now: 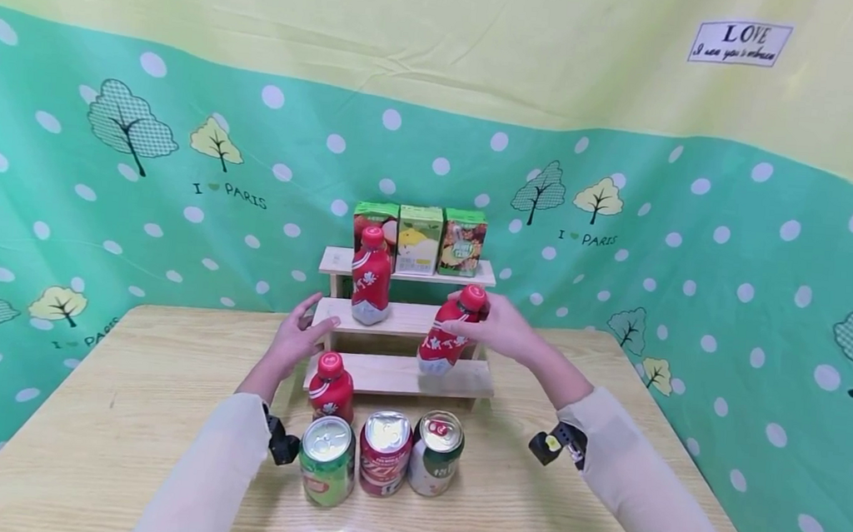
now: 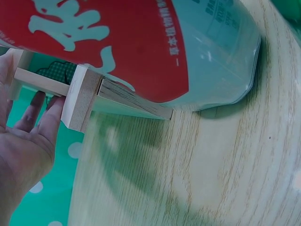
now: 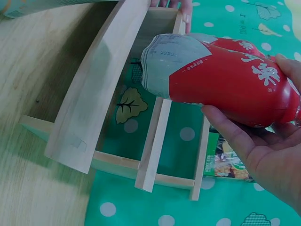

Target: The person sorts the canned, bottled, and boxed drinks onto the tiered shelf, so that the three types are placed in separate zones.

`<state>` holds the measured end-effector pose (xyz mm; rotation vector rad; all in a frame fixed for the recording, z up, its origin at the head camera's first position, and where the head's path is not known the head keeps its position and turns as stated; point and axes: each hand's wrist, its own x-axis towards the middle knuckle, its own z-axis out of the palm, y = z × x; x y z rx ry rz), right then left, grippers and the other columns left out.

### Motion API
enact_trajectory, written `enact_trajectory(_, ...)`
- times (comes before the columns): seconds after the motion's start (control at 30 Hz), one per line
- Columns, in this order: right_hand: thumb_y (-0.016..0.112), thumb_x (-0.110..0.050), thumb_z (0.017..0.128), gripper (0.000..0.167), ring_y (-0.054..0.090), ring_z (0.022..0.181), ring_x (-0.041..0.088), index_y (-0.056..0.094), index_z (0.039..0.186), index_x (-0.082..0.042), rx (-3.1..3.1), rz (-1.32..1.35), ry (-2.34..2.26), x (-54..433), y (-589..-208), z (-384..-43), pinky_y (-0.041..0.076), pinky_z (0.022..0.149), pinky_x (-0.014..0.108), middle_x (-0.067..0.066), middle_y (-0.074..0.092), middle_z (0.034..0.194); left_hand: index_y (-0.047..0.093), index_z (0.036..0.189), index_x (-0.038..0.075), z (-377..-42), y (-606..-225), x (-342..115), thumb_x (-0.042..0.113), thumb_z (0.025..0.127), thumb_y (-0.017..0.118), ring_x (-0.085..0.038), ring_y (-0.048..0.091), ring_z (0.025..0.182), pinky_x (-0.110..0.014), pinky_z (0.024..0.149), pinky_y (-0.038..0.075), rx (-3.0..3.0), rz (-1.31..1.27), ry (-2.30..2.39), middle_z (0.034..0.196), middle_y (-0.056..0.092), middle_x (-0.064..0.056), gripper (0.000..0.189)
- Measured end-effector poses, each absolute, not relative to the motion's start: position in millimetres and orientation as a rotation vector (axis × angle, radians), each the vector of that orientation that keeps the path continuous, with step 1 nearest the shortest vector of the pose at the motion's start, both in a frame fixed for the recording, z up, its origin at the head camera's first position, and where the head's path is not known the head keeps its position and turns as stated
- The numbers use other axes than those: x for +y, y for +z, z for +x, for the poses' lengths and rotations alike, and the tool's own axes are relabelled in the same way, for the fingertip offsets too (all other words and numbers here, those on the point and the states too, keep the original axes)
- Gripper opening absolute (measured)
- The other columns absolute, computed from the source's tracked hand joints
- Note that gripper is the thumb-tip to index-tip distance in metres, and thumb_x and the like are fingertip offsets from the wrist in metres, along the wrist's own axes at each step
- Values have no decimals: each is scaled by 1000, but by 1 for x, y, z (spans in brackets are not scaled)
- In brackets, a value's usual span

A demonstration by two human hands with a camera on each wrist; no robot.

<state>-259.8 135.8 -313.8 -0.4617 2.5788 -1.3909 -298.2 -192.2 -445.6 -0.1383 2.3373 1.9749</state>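
Note:
My right hand [image 1: 500, 329] grips a red drink bottle [image 1: 445, 341] near its cap. The bottle tilts, its clear base over the right part of the wooden tiered rack [image 1: 380, 373]. In the right wrist view, that bottle [image 3: 221, 82] lies across the hand [image 3: 277, 155]. My left hand [image 1: 296, 341] holds the left end of the middle tier, thumb on top; the left wrist view shows its fingers [image 2: 49, 120] against the wood. A second red bottle [image 1: 371, 278] stands upright on the middle tier's left. A third [image 1: 331, 390] stands on the table before the rack.
Three juice cartons [image 1: 418, 240] line the top tier. In front of the rack stand a green can [image 1: 328, 463], a dark red can [image 1: 385, 455] and a white-and-green can [image 1: 436, 455] on the wooden table [image 1: 162, 379]. A patterned green cloth [image 1: 268, 170] hangs behind.

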Motion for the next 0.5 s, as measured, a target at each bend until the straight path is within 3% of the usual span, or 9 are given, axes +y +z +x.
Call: enact_trajectory(0.5,74,-27,80,45,60,106,26,57,121,-15,2579,-442,-1421,135,-307,-270,58,82,36,8,62,117,14,150,31,-297,-442,-191,41,88,62,-42,30,137,-53,104,40,2319,-139,1991,155,14,-22,79)
